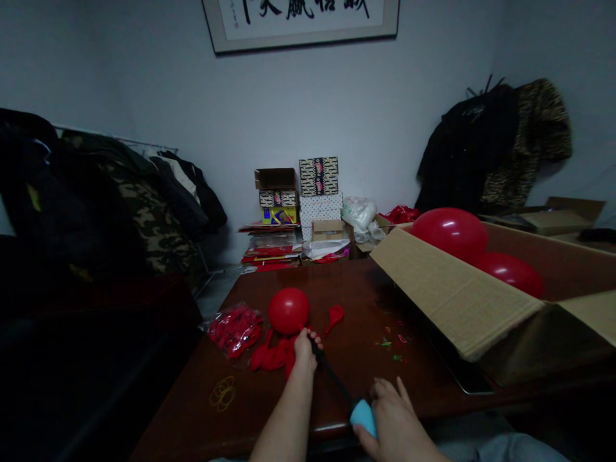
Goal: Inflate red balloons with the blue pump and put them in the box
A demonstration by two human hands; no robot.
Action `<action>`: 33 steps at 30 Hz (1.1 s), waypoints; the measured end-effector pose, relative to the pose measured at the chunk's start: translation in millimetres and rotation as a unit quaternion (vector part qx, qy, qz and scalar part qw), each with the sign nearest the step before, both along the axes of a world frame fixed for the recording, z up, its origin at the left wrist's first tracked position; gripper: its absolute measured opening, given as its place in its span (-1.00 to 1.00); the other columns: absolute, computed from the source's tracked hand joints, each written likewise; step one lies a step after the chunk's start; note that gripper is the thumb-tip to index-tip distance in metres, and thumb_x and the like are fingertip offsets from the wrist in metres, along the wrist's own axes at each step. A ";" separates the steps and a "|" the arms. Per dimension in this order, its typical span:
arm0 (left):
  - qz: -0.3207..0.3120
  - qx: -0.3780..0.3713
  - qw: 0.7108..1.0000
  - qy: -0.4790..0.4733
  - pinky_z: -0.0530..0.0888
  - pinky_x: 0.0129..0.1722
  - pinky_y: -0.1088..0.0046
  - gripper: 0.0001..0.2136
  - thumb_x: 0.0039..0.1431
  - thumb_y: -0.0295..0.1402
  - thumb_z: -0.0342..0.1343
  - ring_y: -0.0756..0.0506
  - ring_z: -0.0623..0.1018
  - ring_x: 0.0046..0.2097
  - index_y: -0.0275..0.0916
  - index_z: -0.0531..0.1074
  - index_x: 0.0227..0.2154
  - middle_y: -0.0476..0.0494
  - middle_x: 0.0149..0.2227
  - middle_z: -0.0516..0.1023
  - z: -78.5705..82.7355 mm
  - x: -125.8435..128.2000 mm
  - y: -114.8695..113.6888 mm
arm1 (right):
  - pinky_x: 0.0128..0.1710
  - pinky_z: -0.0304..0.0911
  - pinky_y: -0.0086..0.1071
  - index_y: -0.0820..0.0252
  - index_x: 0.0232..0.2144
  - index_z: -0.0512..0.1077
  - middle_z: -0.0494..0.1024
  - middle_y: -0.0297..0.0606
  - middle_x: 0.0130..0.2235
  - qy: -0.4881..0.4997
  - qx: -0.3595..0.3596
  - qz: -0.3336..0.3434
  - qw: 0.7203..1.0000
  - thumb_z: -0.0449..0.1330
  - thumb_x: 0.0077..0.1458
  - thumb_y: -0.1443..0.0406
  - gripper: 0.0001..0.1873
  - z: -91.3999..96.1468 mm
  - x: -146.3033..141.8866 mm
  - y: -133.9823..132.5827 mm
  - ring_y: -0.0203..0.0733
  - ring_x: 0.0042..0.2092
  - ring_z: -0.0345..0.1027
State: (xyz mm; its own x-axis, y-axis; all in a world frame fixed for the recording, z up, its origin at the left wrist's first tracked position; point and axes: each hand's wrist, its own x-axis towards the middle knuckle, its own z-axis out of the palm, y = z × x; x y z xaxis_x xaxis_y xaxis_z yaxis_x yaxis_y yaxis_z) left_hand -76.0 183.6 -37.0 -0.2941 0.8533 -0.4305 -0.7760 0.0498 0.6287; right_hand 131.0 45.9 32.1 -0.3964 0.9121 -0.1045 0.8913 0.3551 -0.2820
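A partly inflated red balloon (289,310) stands over the table in front of me. My left hand (307,346) is closed around the balloon's neck and the end of a black hose (337,377). The hose runs down to a light blue hand pump (364,417). My right hand (392,414) holds this pump between thumb and fingers; its far side is hidden behind the hand. Limp red balloons (269,357) lie under and beside my left hand, and one flat red balloon (335,316) lies to its right.
A clear bag of red balloons (235,330) and several yellow rubber bands (222,393) are at the left of the brown table (192,420). An open cardboard box (452,289) with inflated balloons (450,232) stands at the right. Small coloured bits (386,342) lie before it.
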 end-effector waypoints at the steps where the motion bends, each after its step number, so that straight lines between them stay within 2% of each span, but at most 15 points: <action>1: 0.014 0.001 1.000 0.000 0.12 -0.70 0.60 -0.83 0.06 -0.34 0.00 0.09 0.20 -0.69 -0.20 0.12 -0.54 0.10 -0.65 0.16 0.4 0.4 -0.8 | 0.20 -0.44 -0.06 0.31 -0.17 0.47 0.36 0.04 0.03 0.001 0.007 -0.005 1.000 0.01 0.00 0.04 -0.47 0.5 -2.4 2.0 0.11 0.15 0.04; 4: 0.029 0.003 1.000 0.001 0.13 -0.70 0.59 -0.86 0.10 -0.40 -0.06 0.08 0.22 -0.68 -0.21 0.14 -0.54 0.08 -0.64 0.18 4.1 1.8 -3.6 | 0.20 -0.43 -0.06 0.32 -0.17 0.46 0.37 0.04 0.02 0.000 0.029 -0.013 0.999 0.00 -0.01 0.04 -0.46 0.9 -12.4 10.2 0.11 0.14 0.05; 13: -0.011 0.016 1.000 0.003 0.16 -0.67 0.57 -0.84 0.09 -0.34 -0.02 0.07 0.25 -0.66 -0.21 0.13 -0.53 0.08 -0.64 0.20 20.1 11.3 -4.2 | 0.17 -0.36 -0.05 0.32 -0.19 0.47 0.40 0.04 -0.04 0.010 0.081 -0.027 0.996 -0.02 0.00 0.01 -0.44 -1.1 -57.5 53.5 0.10 0.09 0.10; 18: -0.031 0.011 0.999 0.034 0.22 -0.64 0.53 -0.86 0.09 -0.33 -0.05 0.04 0.28 -0.65 -0.20 0.14 -0.52 0.07 -0.65 0.22 16.2 14.0 -5.0 | 0.16 -0.34 -0.02 0.31 -0.15 0.45 0.41 0.02 -0.08 0.016 0.093 -0.041 0.995 -0.05 0.02 0.00 -0.43 -6.5 -75.8 69.2 0.09 0.04 0.14; 25: -0.031 0.005 0.998 0.061 0.13 -0.69 0.57 -0.84 0.03 -0.28 0.01 0.07 0.24 -0.69 -0.19 0.15 -0.51 0.09 -0.65 0.22 -3.2 15.7 -4.0 | 0.16 -0.35 -0.05 0.32 -0.19 0.46 0.44 0.01 -0.12 0.016 0.079 -0.047 0.996 -0.06 0.04 0.02 -0.45 -16.9 -69.8 56.4 0.07 0.02 0.18; 33: -0.010 -0.007 0.998 0.058 0.11 -0.70 0.58 -0.87 0.10 -0.32 -0.07 0.07 0.22 -0.70 -0.19 0.13 -0.51 0.10 -0.66 0.21 -8.0 13.1 1.1 | 0.18 -0.38 -0.02 0.33 -0.23 0.49 0.42 0.05 -0.05 0.005 0.074 -0.022 0.997 -0.06 0.06 0.03 -0.47 -21.5 -30.9 22.0 0.09 0.09 0.12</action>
